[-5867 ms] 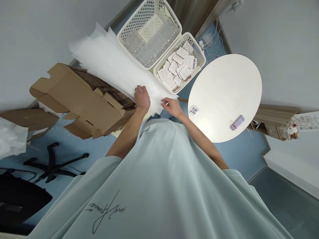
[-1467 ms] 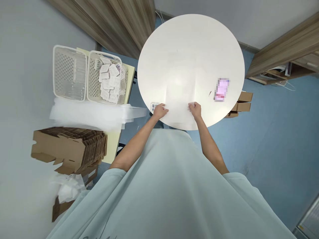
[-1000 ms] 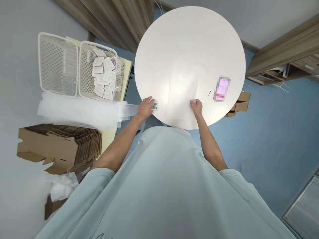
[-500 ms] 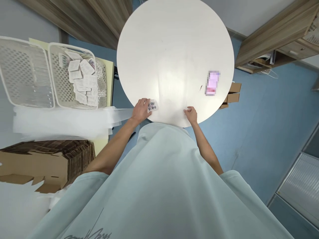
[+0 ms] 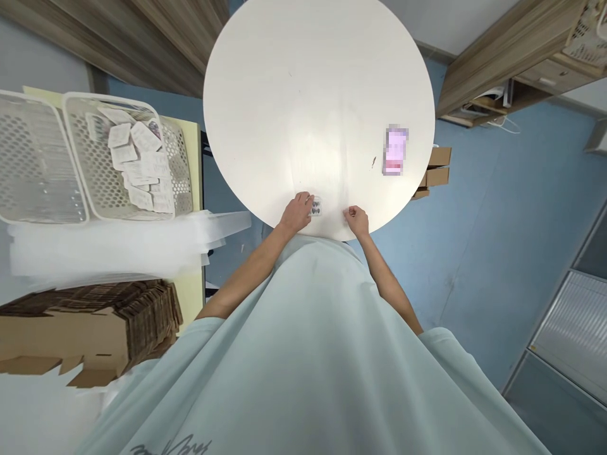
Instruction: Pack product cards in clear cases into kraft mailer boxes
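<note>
My left hand (image 5: 298, 213) grips the edge of a small clear pack (image 5: 316, 206) with several dark pieces in it, at the near edge of the round white table (image 5: 322, 76). The pack's left edge is hidden under my fingers. To the right of the pack and apart from it, my right hand (image 5: 358, 220) is just above or on the tabletop, its fingers curled into a pinch. Whatever is between those fingertips, if anything, is too small to make out.
A blurred-out pink phone-like object (image 5: 395, 150) lies on the table's right side. At left stand a white basket (image 5: 102, 189) of small white packets, a second basket (image 5: 38, 177), white sheets (image 5: 109, 243) and folded cardboard boxes (image 5: 147, 322). Small brown boxes (image 5: 437, 175) stand beyond the table's right edge.
My left hand has brought the small clear pack to the right, closer to my right hand, and the pack is now straighter. The right hand has barely moved. The view has shifted slightly.
</note>
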A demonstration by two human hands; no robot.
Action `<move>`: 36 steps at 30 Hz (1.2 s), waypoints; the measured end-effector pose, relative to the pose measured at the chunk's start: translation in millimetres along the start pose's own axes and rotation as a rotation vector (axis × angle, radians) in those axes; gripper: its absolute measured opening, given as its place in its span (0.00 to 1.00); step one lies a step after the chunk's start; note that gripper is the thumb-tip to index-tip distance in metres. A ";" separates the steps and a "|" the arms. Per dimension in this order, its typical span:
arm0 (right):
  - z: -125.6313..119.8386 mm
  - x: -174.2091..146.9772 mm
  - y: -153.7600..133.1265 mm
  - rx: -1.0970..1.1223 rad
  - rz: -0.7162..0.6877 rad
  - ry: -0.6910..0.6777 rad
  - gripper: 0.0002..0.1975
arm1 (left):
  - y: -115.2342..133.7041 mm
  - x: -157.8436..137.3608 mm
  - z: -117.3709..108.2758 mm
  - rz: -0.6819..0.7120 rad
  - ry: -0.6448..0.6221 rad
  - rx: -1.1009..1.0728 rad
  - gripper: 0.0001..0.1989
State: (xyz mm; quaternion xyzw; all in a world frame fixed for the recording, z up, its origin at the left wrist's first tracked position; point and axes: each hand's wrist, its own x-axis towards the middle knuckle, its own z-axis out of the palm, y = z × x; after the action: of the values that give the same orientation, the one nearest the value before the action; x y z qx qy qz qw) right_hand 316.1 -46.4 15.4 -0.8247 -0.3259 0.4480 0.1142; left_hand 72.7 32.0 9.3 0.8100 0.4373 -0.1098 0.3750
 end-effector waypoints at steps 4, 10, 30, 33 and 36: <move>-0.9 -7.9 -6.8 -0.007 -0.041 -0.017 0.07 | -3.4 -0.9 5.2 -0.011 0.014 -0.020 0.41; 7.5 -22.6 -31.2 -0.143 -0.188 -0.107 0.07 | -8.4 2.9 12.9 0.009 0.054 -0.020 0.40; 86.6 -21.5 -82.4 -0.588 -0.455 -0.420 0.13 | 0.5 -26.9 17.3 -0.585 0.281 -0.518 0.10; 85.8 -23.1 -79.9 -0.548 -0.470 -0.432 0.09 | -1.4 -21.1 18.1 -0.622 0.244 -0.468 0.09; 75.9 -22.6 -75.5 -0.509 -0.463 -0.411 0.09 | -4.4 -17.0 18.9 -0.639 0.246 -0.473 0.08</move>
State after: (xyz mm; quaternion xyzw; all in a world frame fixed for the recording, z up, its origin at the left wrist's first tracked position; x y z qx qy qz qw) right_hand 212.8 -11.2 23.2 -0.6245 -0.6199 0.4709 -0.0634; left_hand 62.0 9.5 2.5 0.5322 0.7215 -0.0195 0.4426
